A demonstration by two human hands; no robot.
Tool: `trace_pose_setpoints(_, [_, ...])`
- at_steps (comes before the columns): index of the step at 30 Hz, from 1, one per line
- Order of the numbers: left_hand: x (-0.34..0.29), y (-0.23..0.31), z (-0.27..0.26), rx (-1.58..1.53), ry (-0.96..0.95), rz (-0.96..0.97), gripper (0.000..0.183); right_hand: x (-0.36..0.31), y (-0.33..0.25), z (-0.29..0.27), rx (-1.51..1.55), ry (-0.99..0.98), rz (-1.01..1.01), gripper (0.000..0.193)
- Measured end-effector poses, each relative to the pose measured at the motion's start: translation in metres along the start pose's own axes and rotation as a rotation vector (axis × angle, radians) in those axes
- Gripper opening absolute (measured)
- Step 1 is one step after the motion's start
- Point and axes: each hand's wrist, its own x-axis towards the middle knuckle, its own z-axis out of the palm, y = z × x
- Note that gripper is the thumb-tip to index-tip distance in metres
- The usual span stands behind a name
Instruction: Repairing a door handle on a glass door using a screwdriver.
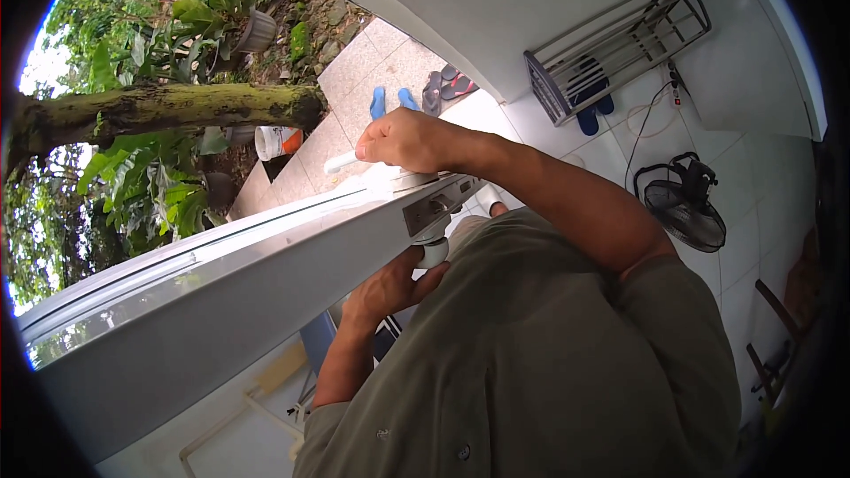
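Observation:
A door [239,319] with a pale frame stands on edge before me, a metal latch plate [431,212] set in its narrow side. On its outer face my right hand [400,142] is closed around a white bar [341,162] that looks like a lever handle; its end sticks out past my fingers. Bright glare blurs the surface just below it. Lower down, on the inner face, my left hand [385,292] curls at a white rounded door handle [434,252], thumb beneath it. The door hides part of those fingers.
Outside lie blue slippers [379,104] and dark sandals [432,93] on tiles, near a mossy trunk [177,109], plants and a white-orange bucket [276,142]. Indoors are a metal rack [611,49], a black fan [682,202] and a cable [645,124] on the floor.

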Motion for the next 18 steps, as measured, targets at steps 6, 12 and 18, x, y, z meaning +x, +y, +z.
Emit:
trace_pose_setpoints(6, [-0.001,-0.004,0.0,0.045,-0.055,-0.019,0.037,-0.001,-0.006,-0.001,-0.043,-0.001,-0.017,0.037])
trace_pose_setpoints(12, [-0.002,0.0,-0.002,0.008,-0.132,-0.1,0.029,0.0,-0.007,-0.002,-0.032,0.066,0.134,0.041])
trace_pose_setpoints(18, [-0.002,-0.003,0.004,0.033,-0.003,-0.012,0.032,0.01,-0.01,-0.023,0.057,-0.007,0.301,0.052])
